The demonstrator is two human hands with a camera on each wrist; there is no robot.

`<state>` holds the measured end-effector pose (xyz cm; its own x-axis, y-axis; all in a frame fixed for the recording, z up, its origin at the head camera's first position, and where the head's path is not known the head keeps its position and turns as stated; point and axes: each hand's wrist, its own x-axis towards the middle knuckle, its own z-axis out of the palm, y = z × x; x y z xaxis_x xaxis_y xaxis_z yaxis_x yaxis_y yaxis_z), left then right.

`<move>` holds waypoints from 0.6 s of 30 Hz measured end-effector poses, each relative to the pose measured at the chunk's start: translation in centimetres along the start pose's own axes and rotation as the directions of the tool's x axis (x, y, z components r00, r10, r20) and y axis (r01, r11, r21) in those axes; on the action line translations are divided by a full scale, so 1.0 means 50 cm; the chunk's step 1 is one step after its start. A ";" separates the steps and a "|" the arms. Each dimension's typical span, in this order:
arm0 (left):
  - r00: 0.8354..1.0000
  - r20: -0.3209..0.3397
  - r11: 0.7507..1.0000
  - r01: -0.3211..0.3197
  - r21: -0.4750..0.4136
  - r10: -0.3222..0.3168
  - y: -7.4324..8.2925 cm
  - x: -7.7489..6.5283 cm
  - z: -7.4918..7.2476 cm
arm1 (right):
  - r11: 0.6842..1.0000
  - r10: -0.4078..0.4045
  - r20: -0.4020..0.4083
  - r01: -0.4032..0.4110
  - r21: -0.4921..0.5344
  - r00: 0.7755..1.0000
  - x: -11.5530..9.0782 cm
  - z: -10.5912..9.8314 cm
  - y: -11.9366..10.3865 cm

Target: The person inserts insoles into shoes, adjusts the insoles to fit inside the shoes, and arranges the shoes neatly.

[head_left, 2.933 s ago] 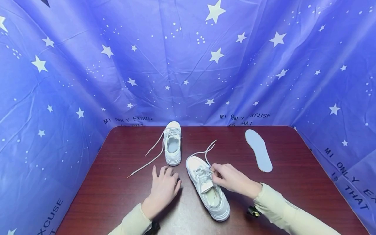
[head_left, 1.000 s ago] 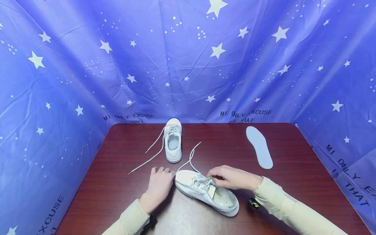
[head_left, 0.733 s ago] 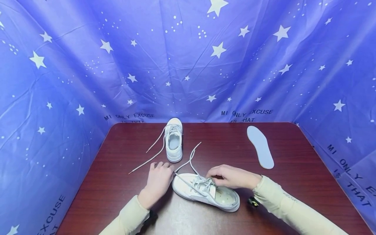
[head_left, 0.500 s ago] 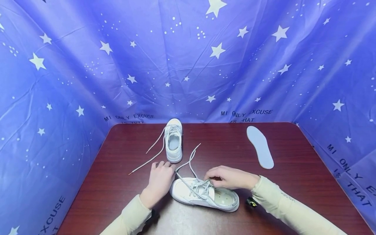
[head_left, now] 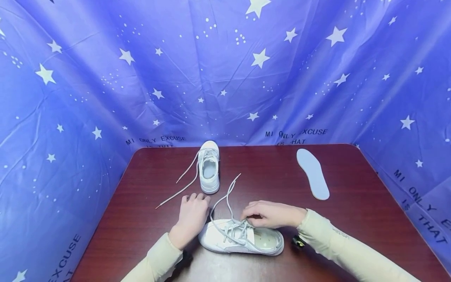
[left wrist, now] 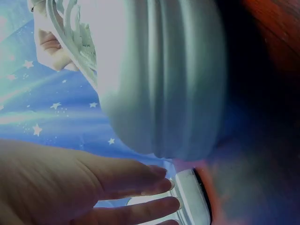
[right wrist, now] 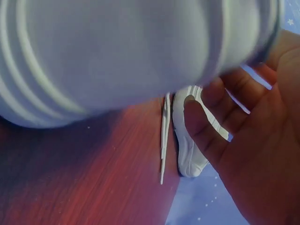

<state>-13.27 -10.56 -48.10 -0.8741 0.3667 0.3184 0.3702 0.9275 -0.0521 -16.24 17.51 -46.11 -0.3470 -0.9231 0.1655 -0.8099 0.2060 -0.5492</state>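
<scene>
A white lace-up sneaker (head_left: 218, 237) lies on the table, toe to the left, its bare inside showing. At its laced upper, my right hand (head_left: 273, 214) pinches the far edge of the opening; the shoe hides the thumb and some fingertips in the right wrist view. Beside the toe is my left hand (head_left: 192, 215), palm down. The left wrist view shows the left fingers (left wrist: 140, 211) fairly straight, holding nothing, close to the toe. A loose white shoelace (head_left: 229, 192) loops up from the shoe.
The second white sneaker (head_left: 209, 184) stands farther back, its lace ends (head_left: 179, 192) spread to the left. A pale insole (head_left: 312, 174) lies at the right. Blue star-printed curtains (head_left: 225, 70) enclose the dark red table (head_left: 141, 176).
The near shoe has turned from pointing away to lying crosswise, toe left. My right hand, still at its upper, has shifted slightly left lately. The left hand stays near the toe.
</scene>
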 end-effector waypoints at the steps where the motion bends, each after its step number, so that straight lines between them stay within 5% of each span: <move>1: 1.000 -0.001 1.000 -0.001 -0.004 0.001 0.000 0.000 0.000 | 1.000 -0.006 -0.001 0.006 -0.011 1.000 0.003 0.001 0.000; 10: 0.999 -0.031 0.999 -0.026 -0.037 0.025 0.007 -0.004 0.005 | 0.997 0.076 -0.056 -0.076 0.008 0.996 -0.001 -0.014 -0.001; 18: 0.974 -0.172 0.985 -0.161 -0.067 0.148 0.017 0.004 -0.002 | 0.990 0.138 -0.129 -0.137 0.018 0.982 -0.044 -0.037 0.004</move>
<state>-13.08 -9.73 -47.99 -0.7428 0.4816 0.4650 0.5262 0.8495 -0.0392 -16.51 20.18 -45.06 -0.5134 -0.8362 0.1927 -0.7461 0.3240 -0.5817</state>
